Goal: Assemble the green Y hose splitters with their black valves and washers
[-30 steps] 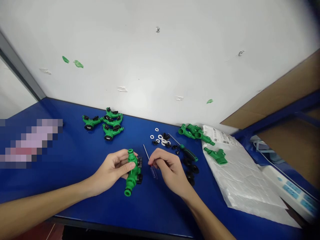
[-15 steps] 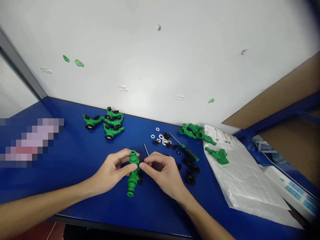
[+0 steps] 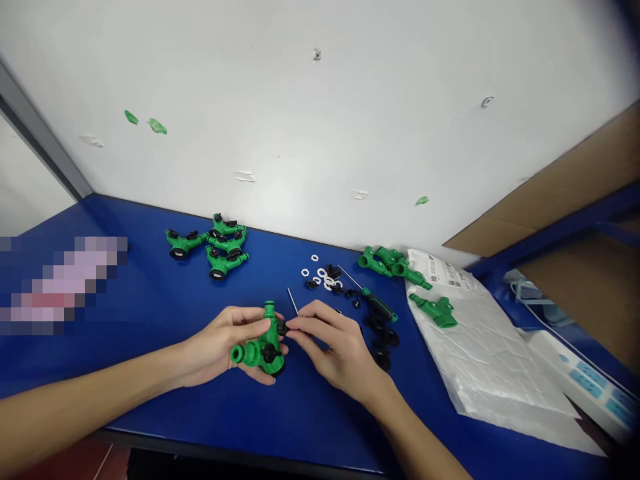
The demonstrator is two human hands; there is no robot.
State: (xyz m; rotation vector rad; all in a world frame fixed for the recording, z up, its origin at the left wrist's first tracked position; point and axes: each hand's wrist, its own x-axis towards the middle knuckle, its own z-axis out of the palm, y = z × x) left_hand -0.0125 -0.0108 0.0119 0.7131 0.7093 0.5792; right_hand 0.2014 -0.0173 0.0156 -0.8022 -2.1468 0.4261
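A green Y-shaped hose splitter (image 3: pixel 253 353) sits in my left hand (image 3: pixel 213 345), whose thumb lies on top while the other fingers support it from beneath. One black valve knob (image 3: pixel 270 353) shows on the splitter's near arm. My right hand (image 3: pixel 336 347) pinches a second black knob (image 3: pixel 283 328) at the splitter's right side; its fingertips partly cover the knob. Just beyond my right fingers a thin metal shaft (image 3: pixel 292 300) sticks out, its other end hidden by the hand. Both hands are above the blue table (image 3: pixel 210 417).
Several splitters with black knobs (image 3: pixel 225 262) stand at back left. White washers (image 3: pixel 329 281), small black parts, a screwdriver (image 3: pixel 380 306) and black rings (image 3: pixel 383 339) lie to the right. Green splitter bodies (image 3: pixel 441 311) rest by and on a white plastic bag (image 3: pixel 480 353); a power strip (image 3: pixel 575 370) is beyond.
The splitter has turned in my left hand, from end-on upright to its branches and black knob facing me. My left fingers now reach underneath; my right hand has shifted slightly, still at the knob.
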